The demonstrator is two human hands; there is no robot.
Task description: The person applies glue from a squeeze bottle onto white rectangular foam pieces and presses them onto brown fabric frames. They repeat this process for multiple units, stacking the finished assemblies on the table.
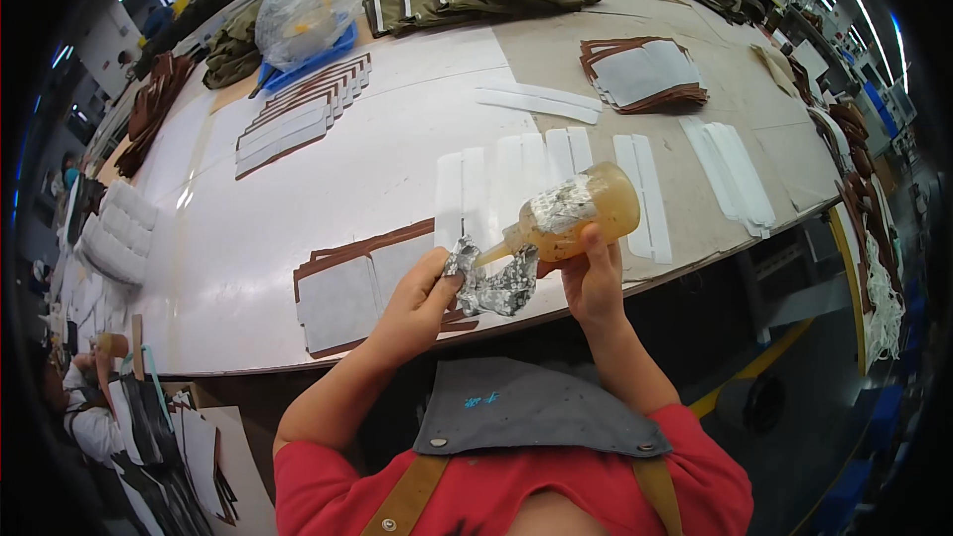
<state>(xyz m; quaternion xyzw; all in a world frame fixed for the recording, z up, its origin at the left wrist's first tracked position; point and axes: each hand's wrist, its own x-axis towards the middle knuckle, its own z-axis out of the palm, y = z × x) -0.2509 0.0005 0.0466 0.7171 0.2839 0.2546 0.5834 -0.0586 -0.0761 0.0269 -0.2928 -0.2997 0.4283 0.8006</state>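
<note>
Right hand (pixel 593 283) fingers closed round amber glue bottle (pixel 576 213), tilted nozzle-down over near edge of table (pixel 248 268); left hand (pixel 422 298) pinches crumpled foil (pixel 493 283) at nozzle
Judgement: steady bottle, keep foil snug round tip, wipe without squeezing, drips kept off grey-and-brown pieces (pixel 342 298) at near edge
Nozzle tip hidden in foil; glue flow unclear; left fingertips partly covered; far-edge things warped by lens

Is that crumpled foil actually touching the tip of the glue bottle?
Touching. In the head view the left hand presses the crumpled foil around the nozzle of the amber bottle, held tilted by the right hand.
</note>
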